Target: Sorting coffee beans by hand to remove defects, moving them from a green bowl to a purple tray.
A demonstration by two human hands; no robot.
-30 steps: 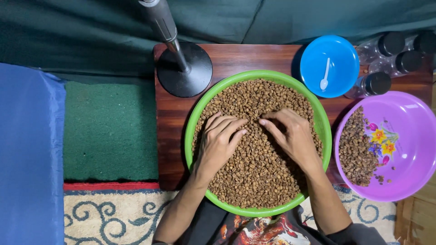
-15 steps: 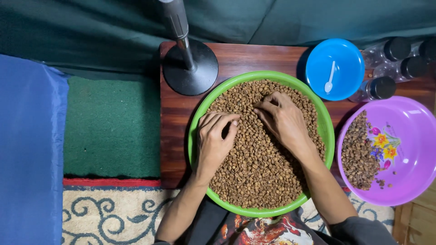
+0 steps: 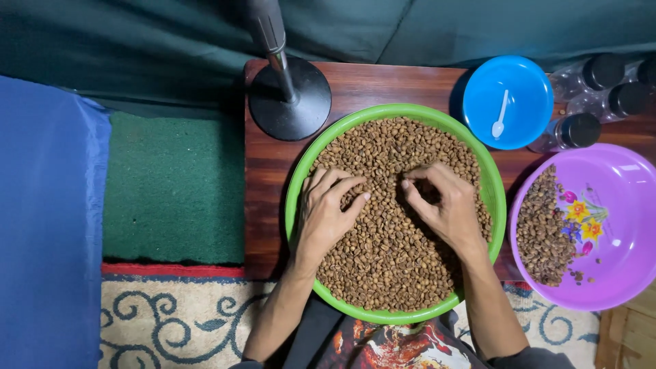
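The green basin [image 3: 295, 179] of brown beans [image 3: 386, 253] is set mid-bench [image 3: 263, 171]. Both hands are laid on the beans: the left hand [image 3: 326, 212] loosely spread, the right hand [image 3: 447, 205] curled, fingertips pinched. A purple basin [image 3: 625, 225] is crowded against the right rim, a black stand base [image 3: 290, 102] at the far left.

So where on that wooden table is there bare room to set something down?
Bare wood shows on the table in a strip left of the green basin, below the black stand base, and a smaller patch between base and blue bowl. The right side is crowded: bottles, purple basin.
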